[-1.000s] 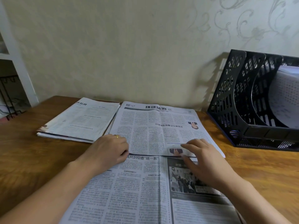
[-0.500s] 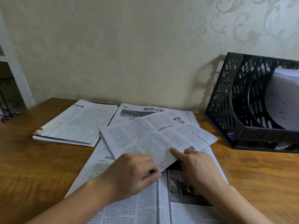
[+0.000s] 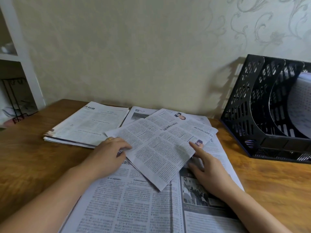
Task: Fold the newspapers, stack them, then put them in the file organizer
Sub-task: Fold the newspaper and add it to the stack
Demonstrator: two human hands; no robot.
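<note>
Both hands, left [image 3: 110, 153] and right [image 3: 204, 165], pinch the skewed folded newspaper [image 3: 161, 148], its long axis running diagonally toward the worktop's far right corner.

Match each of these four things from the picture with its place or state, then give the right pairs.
Things:
1. folded newspaper stack
2. file organizer
3. left hand
4. skewed newspaper section

Places or states:
A. black, at the table's right by the wall
B. lying askew on the open spread
C. far left on the table
D. wears a gold ring, grips paper

Pairs: 1-C, 2-A, 3-D, 4-B
</note>
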